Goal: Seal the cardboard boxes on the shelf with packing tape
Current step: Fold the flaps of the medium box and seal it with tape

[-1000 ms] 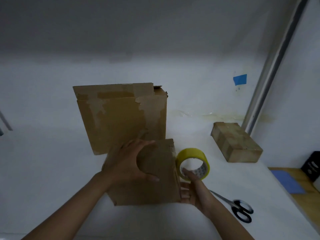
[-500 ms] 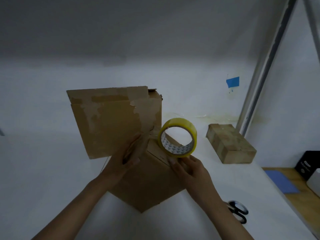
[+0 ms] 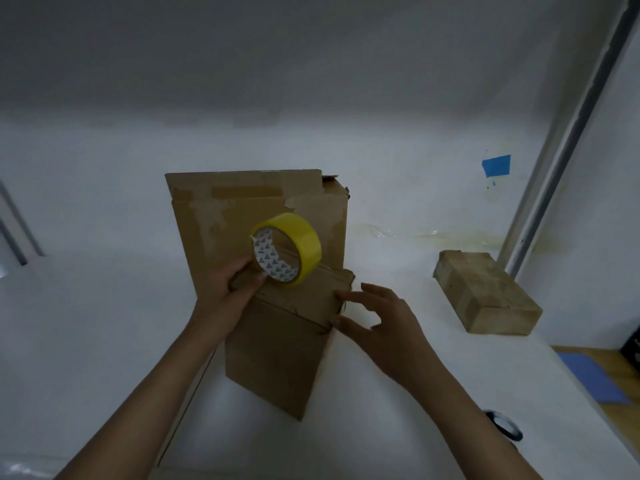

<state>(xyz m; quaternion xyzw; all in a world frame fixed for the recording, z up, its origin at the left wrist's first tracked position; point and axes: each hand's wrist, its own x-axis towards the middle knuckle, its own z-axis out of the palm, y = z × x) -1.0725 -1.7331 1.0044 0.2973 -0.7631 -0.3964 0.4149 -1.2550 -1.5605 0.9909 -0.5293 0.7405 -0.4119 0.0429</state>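
A small brown cardboard box (image 3: 277, 351) lies on the white shelf (image 3: 86, 323) in front of me. Behind it a larger flat cardboard box (image 3: 221, 209) stands upright, with torn tape marks on its face. My left hand (image 3: 232, 292) holds a yellow roll of packing tape (image 3: 287, 251) above the small box's far end. My right hand (image 3: 377, 323) is open, fingers spread, with its fingertips touching the small box's right edge.
A third, small cardboard box (image 3: 485, 292) lies at the right by a metal shelf post (image 3: 554, 161). Black-handled scissors (image 3: 505, 427) lie at the shelf's front right edge. A blue tape scrap (image 3: 496, 165) is stuck on the back wall.
The tape roll passed from my right hand to my left hand. My right hand moved to the small box's right edge, and the small box turned on the shelf.
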